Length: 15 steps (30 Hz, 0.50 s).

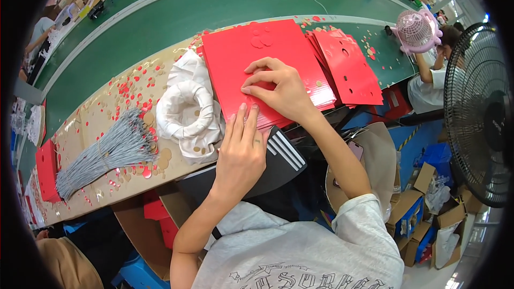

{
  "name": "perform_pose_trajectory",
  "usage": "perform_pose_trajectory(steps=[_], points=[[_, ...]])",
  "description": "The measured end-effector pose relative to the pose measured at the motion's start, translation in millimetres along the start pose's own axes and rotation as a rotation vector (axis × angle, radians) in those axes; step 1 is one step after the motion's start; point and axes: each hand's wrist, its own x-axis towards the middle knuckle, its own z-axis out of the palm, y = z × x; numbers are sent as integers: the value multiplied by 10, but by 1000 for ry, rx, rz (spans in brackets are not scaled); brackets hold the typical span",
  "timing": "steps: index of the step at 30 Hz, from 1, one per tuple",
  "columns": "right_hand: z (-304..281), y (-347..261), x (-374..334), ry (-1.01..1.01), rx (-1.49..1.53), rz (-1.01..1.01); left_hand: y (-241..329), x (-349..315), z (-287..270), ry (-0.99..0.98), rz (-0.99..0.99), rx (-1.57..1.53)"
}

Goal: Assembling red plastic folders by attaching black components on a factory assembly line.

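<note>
A stack of glossy red card sheets [292, 48] lies in front of me on the bench. My left hand [243, 147] rests at the stack's near edge, its fingers stretched out on the red surface. Over the top sheet, my right hand [284, 88] is bent, thumb and index fingertips together close to the sheet; whatever they may pinch is too small to make out. Round red cut-out pieces [262, 37] sit near the far edge of the top sheet. Just right of it is a second pile of red cards [350, 69] with punched holes.
Left of the stack are a ring wrapped in white cloth [187, 109] and a bundle of grey wire ties [107, 152]. Red and tan discs [131, 88] litter the brown-covered bench. At right stand a black fan [482, 112] and a pink fan [417, 31], near another person.
</note>
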Motion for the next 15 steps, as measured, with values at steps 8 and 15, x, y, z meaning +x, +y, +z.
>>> perform_pose_trajectory(steps=[8,15], points=[[-266,306,161,-9,-456,-165,21,-6,-38,-70,-14,-8],[-276,530,268,95,-669,-184,-28,7,-37,-29,5,-48]])
